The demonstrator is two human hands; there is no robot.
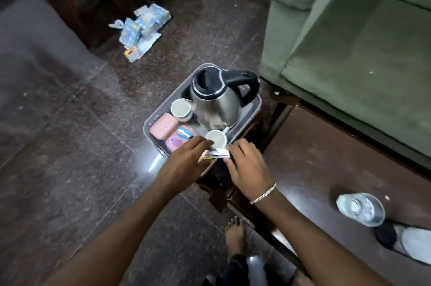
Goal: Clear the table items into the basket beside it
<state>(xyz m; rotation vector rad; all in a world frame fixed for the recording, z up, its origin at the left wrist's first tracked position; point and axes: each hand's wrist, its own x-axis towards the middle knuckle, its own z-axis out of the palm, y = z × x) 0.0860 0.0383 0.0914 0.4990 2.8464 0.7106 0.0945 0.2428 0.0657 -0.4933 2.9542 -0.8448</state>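
A grey plastic basket (149,122) stands on a small dark stool beside the table. It holds a steel kettle (217,99) with a black lid and handle, two white cups (180,108) (217,137), a pink case (162,126) and a purple packet (176,143). Both my hands hold a small flat packet (218,153) over the basket's near edge. My left hand (184,159) grips its left end and my right hand (247,164) grips its right end.
The dark wooden table (326,169) lies to the right with a glass (366,210) and a black and white object (405,241) on it. A green sofa (349,40) stands behind. Blue packets (142,26) lie on the floor at the back left. My bare foot (235,234) is below.
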